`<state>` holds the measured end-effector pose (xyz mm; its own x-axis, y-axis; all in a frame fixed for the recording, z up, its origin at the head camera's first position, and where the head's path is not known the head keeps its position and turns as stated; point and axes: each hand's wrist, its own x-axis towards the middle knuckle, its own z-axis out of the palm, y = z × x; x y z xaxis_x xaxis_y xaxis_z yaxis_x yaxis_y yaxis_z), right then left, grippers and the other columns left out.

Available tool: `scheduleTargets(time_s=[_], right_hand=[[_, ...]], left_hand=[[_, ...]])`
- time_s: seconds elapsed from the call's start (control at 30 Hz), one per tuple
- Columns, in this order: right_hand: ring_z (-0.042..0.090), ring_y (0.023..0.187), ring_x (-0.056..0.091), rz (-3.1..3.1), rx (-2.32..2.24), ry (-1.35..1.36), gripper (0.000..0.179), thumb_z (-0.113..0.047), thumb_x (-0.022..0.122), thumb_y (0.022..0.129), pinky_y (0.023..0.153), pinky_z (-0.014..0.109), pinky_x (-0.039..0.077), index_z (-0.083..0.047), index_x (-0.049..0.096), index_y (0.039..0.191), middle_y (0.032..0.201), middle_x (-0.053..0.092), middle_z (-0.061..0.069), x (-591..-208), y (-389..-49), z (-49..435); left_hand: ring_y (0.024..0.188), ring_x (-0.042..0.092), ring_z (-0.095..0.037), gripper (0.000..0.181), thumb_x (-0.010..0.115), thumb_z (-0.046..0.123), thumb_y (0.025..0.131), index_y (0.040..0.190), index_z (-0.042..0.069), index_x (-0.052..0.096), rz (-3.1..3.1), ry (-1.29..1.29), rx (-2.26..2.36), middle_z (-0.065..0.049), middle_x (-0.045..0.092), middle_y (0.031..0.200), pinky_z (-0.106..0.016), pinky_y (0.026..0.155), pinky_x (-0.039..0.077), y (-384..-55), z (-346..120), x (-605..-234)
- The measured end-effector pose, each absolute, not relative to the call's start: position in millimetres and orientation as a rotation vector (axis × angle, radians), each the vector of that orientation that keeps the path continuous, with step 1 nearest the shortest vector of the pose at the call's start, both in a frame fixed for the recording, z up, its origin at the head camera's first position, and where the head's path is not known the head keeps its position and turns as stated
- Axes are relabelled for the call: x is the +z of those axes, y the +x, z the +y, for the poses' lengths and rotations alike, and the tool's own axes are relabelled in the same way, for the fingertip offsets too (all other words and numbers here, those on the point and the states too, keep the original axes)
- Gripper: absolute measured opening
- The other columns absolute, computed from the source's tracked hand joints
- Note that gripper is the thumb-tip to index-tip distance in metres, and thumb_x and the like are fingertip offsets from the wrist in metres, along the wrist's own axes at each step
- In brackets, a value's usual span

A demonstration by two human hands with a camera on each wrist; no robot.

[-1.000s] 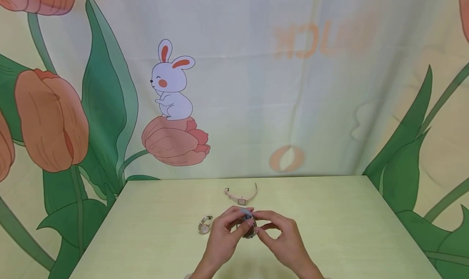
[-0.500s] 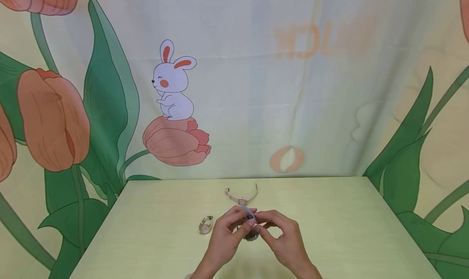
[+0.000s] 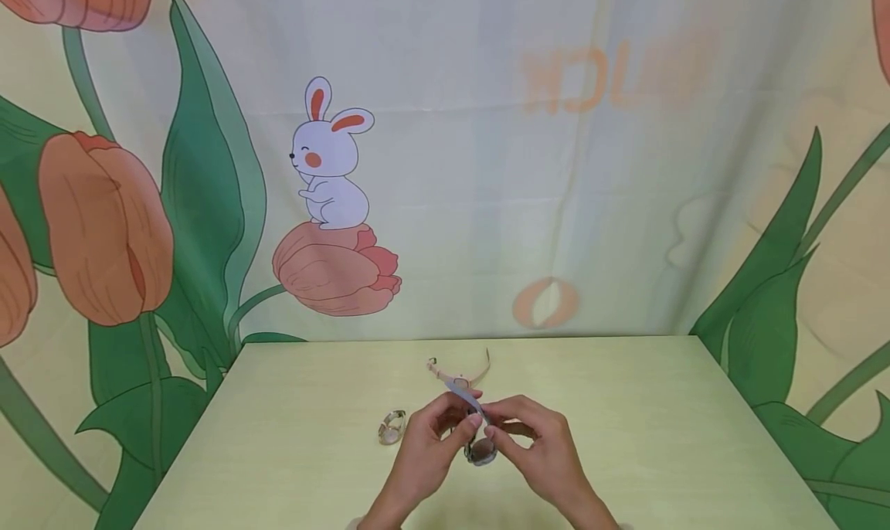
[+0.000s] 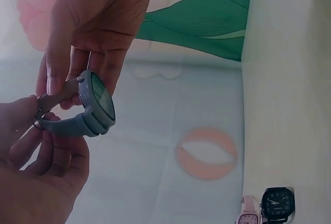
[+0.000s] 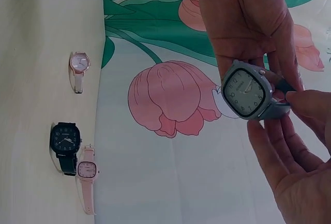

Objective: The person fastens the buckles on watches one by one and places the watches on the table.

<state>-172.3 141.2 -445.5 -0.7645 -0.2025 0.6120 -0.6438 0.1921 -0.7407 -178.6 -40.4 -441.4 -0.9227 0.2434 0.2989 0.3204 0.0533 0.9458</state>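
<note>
A grey-blue wristwatch (image 5: 245, 92) with a rounded square dial is held up above the table between both hands. My left hand (image 3: 427, 449) pinches it with thumb and fingers from the left. From the right, my right hand (image 3: 545, 449) pinches its strap (image 4: 64, 125) between thumb and fingertips. One strap end (image 3: 460, 393) sticks up past the fingers in the head view, and the case hangs below the thumbs. The fingers hide part of the strap.
On the table (image 3: 660, 429) lie a pink watch (image 5: 88, 170), a black square watch (image 5: 65, 139) and a small rose-gold watch (image 3: 392, 428). The hands hide the black watch in the head view. A tulip-and-rabbit cloth (image 3: 445, 205) hangs behind the table.
The watch has turned between the fingers: its strap end now reaches up and away, and its case has come lower and slightly right. Both hands stay nearly in place.
</note>
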Motion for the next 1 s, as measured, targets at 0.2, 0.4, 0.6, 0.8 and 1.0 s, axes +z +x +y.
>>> scheduleTargets(time_s=[0.2, 0.4, 0.6, 0.8, 1.0], right_hand=[[0.015, 0.090, 0.069, -2.151, 1.653, 0.770, 0.019, -0.014, 0.071, 0.090, 0.070, 0.027, 0.060, -0.016, 0.073, 0.108, 0.101, 0.071, 0.001, -444.8, -173.7, 143.9], [0.017, 0.092, 0.069, -2.124, 1.663, 0.805, 0.019, -0.011, 0.070, 0.090, 0.071, 0.030, 0.061, -0.014, 0.072, 0.109, 0.101, 0.070, 0.002, -442.9, -175.3, 143.7], [0.012, 0.094, 0.069, -2.109, 1.667, 0.813, 0.020, -0.011, 0.071, 0.090, 0.072, 0.030, 0.061, -0.012, 0.072, 0.110, 0.102, 0.069, 0.004, -443.2, -176.2, 144.1], [0.010, 0.092, 0.068, -2.101, 1.672, 0.814, 0.018, -0.009, 0.071, 0.089, 0.072, 0.031, 0.061, -0.012, 0.071, 0.107, 0.099, 0.069, 0.005, -444.5, -176.1, 144.8], [0.011, 0.093, 0.068, -2.116, 1.666, 0.815, 0.019, -0.011, 0.071, 0.090, 0.072, 0.033, 0.061, -0.015, 0.070, 0.108, 0.101, 0.070, 0.004, -445.0, -175.6, 144.4]], left_hand=[[0.102, 0.065, -0.015, 0.017, 0.067, 0.020, 0.094, 0.109, 0.010, 0.066, -2.211, -0.581, -2.081, -0.007, 0.066, 0.122, -0.026, 0.095, 0.050, -178.2, -41.0, -439.8], [0.097, 0.065, -0.013, 0.016, 0.068, 0.021, 0.094, 0.108, 0.012, 0.068, -2.239, -0.550, -2.068, -0.008, 0.069, 0.110, -0.025, 0.095, 0.050, -178.8, -41.3, -439.8], [0.092, 0.065, -0.011, 0.017, 0.069, 0.022, 0.093, 0.107, 0.012, 0.070, -2.312, -0.525, -2.021, -0.007, 0.070, 0.103, -0.024, 0.092, 0.051, -179.1, -42.9, -443.0], [0.095, 0.066, -0.009, 0.016, 0.066, 0.020, 0.095, 0.109, 0.012, 0.069, -2.284, -0.577, -2.002, -0.007, 0.071, 0.105, -0.025, 0.094, 0.051, -179.6, -44.0, -445.1], [0.094, 0.066, -0.011, 0.015, 0.065, 0.021, 0.095, 0.107, 0.013, 0.069, -2.244, -0.566, -2.022, -0.007, 0.071, 0.103, -0.025, 0.094, 0.051, -179.2, -42.3, -444.8]])
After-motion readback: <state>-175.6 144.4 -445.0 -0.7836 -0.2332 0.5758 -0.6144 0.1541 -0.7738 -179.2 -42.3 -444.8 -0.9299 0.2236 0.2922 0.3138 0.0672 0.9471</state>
